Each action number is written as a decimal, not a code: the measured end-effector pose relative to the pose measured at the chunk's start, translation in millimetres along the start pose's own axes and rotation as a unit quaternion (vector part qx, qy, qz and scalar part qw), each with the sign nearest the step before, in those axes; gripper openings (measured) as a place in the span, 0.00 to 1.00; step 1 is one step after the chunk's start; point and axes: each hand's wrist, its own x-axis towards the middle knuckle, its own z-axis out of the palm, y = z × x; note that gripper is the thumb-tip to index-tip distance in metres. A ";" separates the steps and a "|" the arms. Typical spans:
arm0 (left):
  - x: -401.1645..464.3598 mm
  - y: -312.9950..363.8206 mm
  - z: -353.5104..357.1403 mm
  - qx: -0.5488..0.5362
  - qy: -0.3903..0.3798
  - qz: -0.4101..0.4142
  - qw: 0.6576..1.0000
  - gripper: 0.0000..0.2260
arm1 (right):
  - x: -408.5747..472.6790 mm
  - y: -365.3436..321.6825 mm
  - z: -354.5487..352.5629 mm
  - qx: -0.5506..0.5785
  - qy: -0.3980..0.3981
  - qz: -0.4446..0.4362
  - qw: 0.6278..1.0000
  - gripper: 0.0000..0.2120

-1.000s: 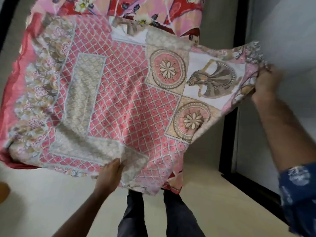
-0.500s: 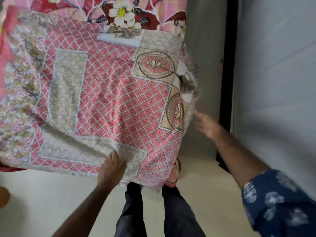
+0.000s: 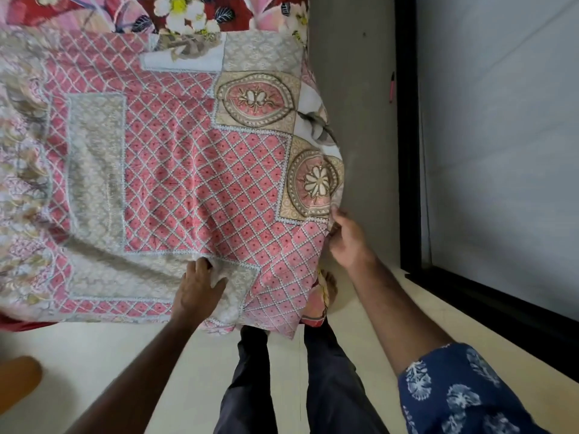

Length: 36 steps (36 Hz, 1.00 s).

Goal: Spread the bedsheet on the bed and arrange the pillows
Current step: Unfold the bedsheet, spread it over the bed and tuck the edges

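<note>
- Hanging in front of the person, the bedsheet (image 3: pixel 175 183) fills the left and middle of the head view, its pink lattice face toward the camera and its far part lying over a floral cloth (image 3: pixel 194 14) at the top of the frame; whether that cloth covers the bed cannot be told.
- At far left the sheet's pale floral border runs out of view, so its full extent that way is not visible.
- Left hand (image 3: pixel 197 289) grips the sheet near its lower edge, fingers curled into a bunched fold of the grey-and-pink panel. It is plainly in contact and carrying the cloth.
- Below that hand the lower hem hangs over the person's dark trousers (image 3: pixel 282 386) and a bare foot (image 3: pixel 329 283), above the pale floor (image 3: pixel 94 371).
- Right hand (image 3: pixel 347 242) sits at the sheet's right edge, just below the flower medallion (image 3: pixel 316 183). Its fingers are loosely bent against the hem; whether they pinch the cloth or only touch it cannot be told.
- Governing relation: the free right edge lies directly up and left of the right hand, running roughly top to bottom of the frame, and that hand is the nearer of the two to it.
- Judgement: the spread is at an early stage, and the next move depends on a firm grip on that right edge.
- Further right stand a grey wall (image 3: pixel 360 89) and a dark frame (image 3: pixel 407 151).
</note>
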 end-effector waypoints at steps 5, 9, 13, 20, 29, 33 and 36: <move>3.6 -0.7 -2.4 -0.009 -0.009 -0.006 1.000 0.20 | -12.9 -11.2 -43.2 0.017 -0.001 -0.148 0.989 0.09; 2.2 -0.2 -6.9 -0.008 -0.013 -0.013 1.000 0.18 | -28.2 -21.9 -80.1 -0.086 0.114 -0.168 0.975 0.06; -0.9 -5.1 -7.7 -0.001 -0.010 0.011 1.000 0.18 | -35.6 -40.8 -81.2 -0.226 0.108 -0.145 0.957 0.09; -6.6 -7.6 -2.7 0.031 -0.012 0.012 0.999 0.18 | -61.5 -37.0 -88.2 -0.273 -0.104 0.105 0.951 0.28; -20.3 -21.3 8.6 0.016 -0.050 -0.047 0.998 0.11 | -95.4 47.0 -136.5 -0.280 -0.116 0.033 0.953 0.41; -33.8 -32.4 7.8 -0.003 -0.069 -0.062 0.996 0.13 | -99.8 40.8 -156.6 -0.351 0.064 -0.056 0.932 0.47; -48.7 -37.7 15.1 -0.051 -0.091 -0.069 0.992 0.10 | -96.6 33.1 -161.9 -0.501 0.140 -0.121 0.846 0.34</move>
